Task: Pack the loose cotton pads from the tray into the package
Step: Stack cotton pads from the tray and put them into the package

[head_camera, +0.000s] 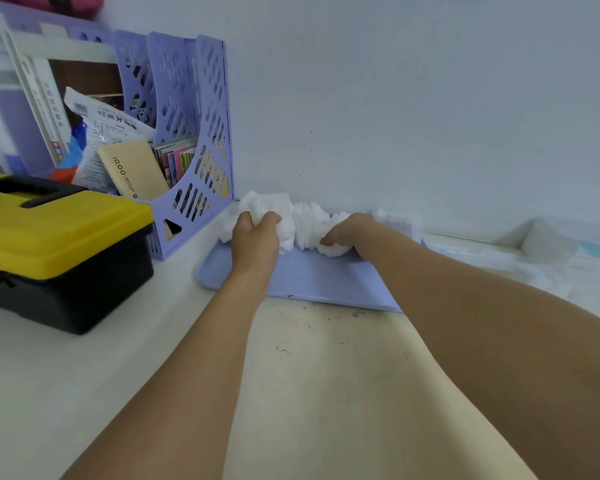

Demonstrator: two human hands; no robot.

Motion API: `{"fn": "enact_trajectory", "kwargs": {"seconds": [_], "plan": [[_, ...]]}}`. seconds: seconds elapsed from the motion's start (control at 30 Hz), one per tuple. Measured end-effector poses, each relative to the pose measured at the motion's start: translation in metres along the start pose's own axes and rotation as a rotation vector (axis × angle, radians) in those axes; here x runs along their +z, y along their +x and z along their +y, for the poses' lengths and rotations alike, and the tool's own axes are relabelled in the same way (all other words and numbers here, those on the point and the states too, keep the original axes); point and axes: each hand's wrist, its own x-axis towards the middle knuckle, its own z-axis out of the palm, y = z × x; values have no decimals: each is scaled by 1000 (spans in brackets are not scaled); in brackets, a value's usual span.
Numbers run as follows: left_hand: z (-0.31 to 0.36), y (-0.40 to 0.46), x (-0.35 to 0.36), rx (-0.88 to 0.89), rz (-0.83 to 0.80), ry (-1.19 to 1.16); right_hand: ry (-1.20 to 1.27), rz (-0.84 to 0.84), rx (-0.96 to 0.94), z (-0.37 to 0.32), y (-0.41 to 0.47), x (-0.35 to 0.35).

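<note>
- A heap of loose cotton pads (303,223) is seen at the far edge of a lilac tray (312,275), pressed close against the wall (395,98).
- The left hand (255,233) is closed round a bunch of pads at the left end of the heap; fingers are curled into the material.
- The right hand (350,233) is laid on the right end of the heap, with fingers curled down into the pads; a pinch is judged likely, though the fingertips are hidden.
- The package (548,251) is judged to be the clear, pale wrapper lying to the right of the tray, well apart from both hands; its opening cannot be made out.
- Risk: the pads are light and unstacked, so some may be shed from either handful when lifted and carried across.
- Risk: pads may be left trapped between tray rim and wall.
- Risk: the limp wrapper may collapse if no hand is freed to hold it open.
- A yellow toolbox (59,237) and a file rack (187,140) stand to the left, clear of the work.
</note>
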Motion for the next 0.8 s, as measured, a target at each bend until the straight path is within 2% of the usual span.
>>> {"fn": "enact_trajectory", "kwargs": {"seconds": [0.07,0.1,0.17,0.2,0.23,0.3,0.37,0.4,0.6,0.8], "plan": [[-1,-2,2,-8,-37,28,119,59,33,8,3,-5],[-1,-4,5,-11,-62,34,246,159,40,16,0,-10],[1,-11,9,-28,-133,-5,495,407,-82,30,-15,-23],[3,-15,12,-48,-180,-43,617,428,-186,36,-25,-31],[3,-21,14,-73,-230,-74,745,361,-287,39,-39,-37],[6,-34,21,-103,-332,-76,950,36,-388,42,-69,-45],[6,-45,26,-114,-413,-45,951,-217,-370,45,-88,-46],[5,-48,26,-116,-431,-27,911,-256,-348,47,-90,-44],[1,-54,31,-68,-406,41,830,-203,-296,59,-92,-57],[1,-63,37,-111,-516,19,785,-234,-290,57,-92,-52]]}}
